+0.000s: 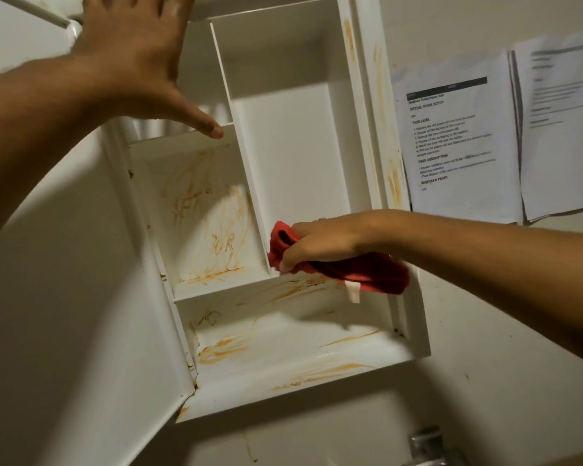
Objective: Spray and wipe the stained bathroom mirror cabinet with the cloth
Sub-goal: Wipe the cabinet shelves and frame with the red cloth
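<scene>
Right hand (320, 243) of mine grips the bunched red cloth (367, 275) at the foot of the upright divider (246, 183) inside the open mirror cabinet (364, 129), the cloth's tail trailing under my wrist. Orange stains (223, 243) streak the compartment just left of that hand and the shelf below it. My left hand (135, 58), fingers spread wide and holding nothing, is up at the cabinet's top left.

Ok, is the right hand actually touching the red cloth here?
Touching. The head view shows the right hand with its fingers curled round the bunched red cloth, with no gap between them.
</scene>
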The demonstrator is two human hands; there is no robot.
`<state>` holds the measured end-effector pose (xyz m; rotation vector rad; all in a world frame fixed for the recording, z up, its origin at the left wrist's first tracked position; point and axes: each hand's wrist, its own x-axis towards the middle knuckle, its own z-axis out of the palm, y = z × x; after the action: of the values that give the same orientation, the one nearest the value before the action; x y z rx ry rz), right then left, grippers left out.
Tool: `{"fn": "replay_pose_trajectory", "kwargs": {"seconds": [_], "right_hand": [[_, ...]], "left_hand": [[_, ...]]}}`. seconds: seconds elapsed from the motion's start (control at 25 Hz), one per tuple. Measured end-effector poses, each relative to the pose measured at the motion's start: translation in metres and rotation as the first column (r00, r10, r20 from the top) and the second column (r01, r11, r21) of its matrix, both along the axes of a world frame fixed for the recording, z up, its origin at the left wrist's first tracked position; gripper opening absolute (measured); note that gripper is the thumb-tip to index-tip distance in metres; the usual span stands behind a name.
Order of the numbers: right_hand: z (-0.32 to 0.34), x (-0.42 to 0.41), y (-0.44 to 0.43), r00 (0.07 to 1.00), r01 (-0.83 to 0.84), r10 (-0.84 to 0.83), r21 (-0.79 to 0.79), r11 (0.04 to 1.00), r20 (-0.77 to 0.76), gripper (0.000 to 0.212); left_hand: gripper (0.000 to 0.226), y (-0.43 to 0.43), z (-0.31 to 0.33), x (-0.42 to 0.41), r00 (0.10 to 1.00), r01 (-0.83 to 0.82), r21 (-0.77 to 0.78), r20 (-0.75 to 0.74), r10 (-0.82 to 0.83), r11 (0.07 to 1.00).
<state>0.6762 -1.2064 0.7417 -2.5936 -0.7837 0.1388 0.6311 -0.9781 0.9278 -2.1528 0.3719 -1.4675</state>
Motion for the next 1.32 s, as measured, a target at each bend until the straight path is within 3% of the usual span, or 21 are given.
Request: {"fn": "replay_pose_trajectory", "kwargs": {"seconds": [0.04, 0.12, 0.16, 0.28, 0.36, 0.52, 0.64, 0.72, 0.88, 0.96, 1.08, 1.12, 1.24, 1.32], "right_hand": [[0.003, 0.002, -0.004, 0.999, 0.004, -0.004, -0.002, 1.0, 0.033, 0.024], [-0.001, 0.007, 0.004, 0.959, 0.048, -0.047, 0.002, 0.999, 0.281, 0.013], [-0.006, 0.01, 0.015, 0.911, 0.089, -0.094, 0.031, 0.996, 0.401, 0.018], [-0.016, 0.011, 0.038, 0.828, 0.154, -0.203, 0.137, 0.979, 0.523, 0.021], [-0.013, 0.008, 0.035, 0.841, 0.135, -0.14, 0.048, 0.99, 0.523, 0.017], [0.009, 0.002, 0.02, 0.95, 0.04, -0.025, -0.042, 0.998, 0.312, 0.022], [-0.007, 0.01, 0.033, 0.847, 0.115, -0.118, 0.037, 0.993, 0.518, 0.007], [-0.013, 0.009, 0.04, 0.786, 0.149, -0.14, 0.035, 0.988, 0.602, 0.01], [0.009, 0.009, 0.025, 0.937, 0.075, -0.057, -0.039, 0.996, 0.344, 0.01], [0.007, 0.011, 0.03, 0.897, 0.099, -0.058, -0.072, 0.993, 0.438, 0.006], [-0.012, 0.009, 0.043, 0.754, 0.18, -0.096, -0.065, 0.981, 0.65, 0.007], [-0.012, 0.007, 0.042, 0.764, 0.175, -0.095, -0.063, 0.983, 0.638, 0.009], [0.002, 0.01, 0.029, 0.906, 0.085, -0.047, -0.072, 0.994, 0.421, 0.009], [0.006, 0.013, 0.029, 0.892, 0.08, -0.037, -0.075, 0.994, 0.451, 0.007]], "left_hand": [[0.143, 0.001, 0.0, -0.001, 1.0, 0.007, -0.002, 0.005, -0.007, 1.0], [0.145, 0.0, -0.001, -0.004, 1.0, 0.024, -0.005, 0.006, -0.024, 1.0], [0.145, -0.001, -0.002, -0.004, 1.0, 0.028, -0.004, 0.0, -0.028, 1.0], [0.139, -0.003, -0.002, -0.005, 1.0, -0.008, -0.019, -0.011, 0.007, 1.0], [0.132, -0.006, -0.004, -0.007, 0.999, -0.028, -0.043, -0.028, 0.027, 0.999], [0.142, -0.006, -0.003, -0.008, 1.0, -0.015, -0.038, -0.003, 0.015, 0.999], [0.144, -0.005, -0.004, -0.005, 1.0, -0.003, -0.012, -0.011, 0.003, 1.0], [0.143, -0.006, -0.003, -0.007, 1.0, -0.006, -0.013, -0.01, 0.006, 1.0], [0.144, -0.007, -0.001, -0.008, 1.0, -0.007, -0.016, -0.02, 0.007, 1.0], [0.144, -0.002, -0.002, -0.004, 1.0, -0.002, -0.015, 0.003, 0.002, 1.0], [0.144, -0.004, -0.002, -0.003, 1.0, 0.002, -0.015, -0.002, -0.002, 1.0], [0.144, -0.006, -0.002, -0.006, 1.0, 0.008, -0.018, -0.012, -0.008, 1.0], [0.144, -0.006, -0.001, -0.007, 1.0, 0.002, -0.023, -0.004, -0.002, 1.0], [0.144, -0.002, -0.003, -0.004, 1.0, -0.003, -0.018, -0.002, 0.003, 1.0]]}}
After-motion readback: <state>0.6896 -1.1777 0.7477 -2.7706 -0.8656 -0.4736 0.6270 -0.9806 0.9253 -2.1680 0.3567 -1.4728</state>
